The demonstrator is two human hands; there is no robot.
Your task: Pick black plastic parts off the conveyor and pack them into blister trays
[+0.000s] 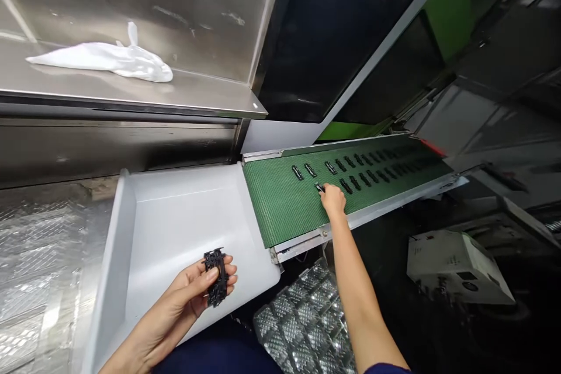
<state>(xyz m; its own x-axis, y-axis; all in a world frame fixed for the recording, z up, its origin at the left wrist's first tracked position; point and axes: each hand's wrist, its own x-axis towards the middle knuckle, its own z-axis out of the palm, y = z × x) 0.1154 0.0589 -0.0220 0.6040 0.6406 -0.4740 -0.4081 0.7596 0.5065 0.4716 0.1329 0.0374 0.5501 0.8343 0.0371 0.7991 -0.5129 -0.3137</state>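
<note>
Your left hand [189, 295] closes thumb and fingers round a clump of black plastic parts [216, 286], count unclear, over the white tray [175, 216], with room between it and the raised left wall. Your right hand [333, 200] reaches past the near rail [307, 241], fingertips pinched on a single black piece [319, 187], partly hidden, lifted or resting unclear, at the green belt [280, 210]. Beyond, two rows of similar pieces [346, 186] blur together along the ribbed surface, beside a dark machine panel [337, 29] in a dim room.
</note>
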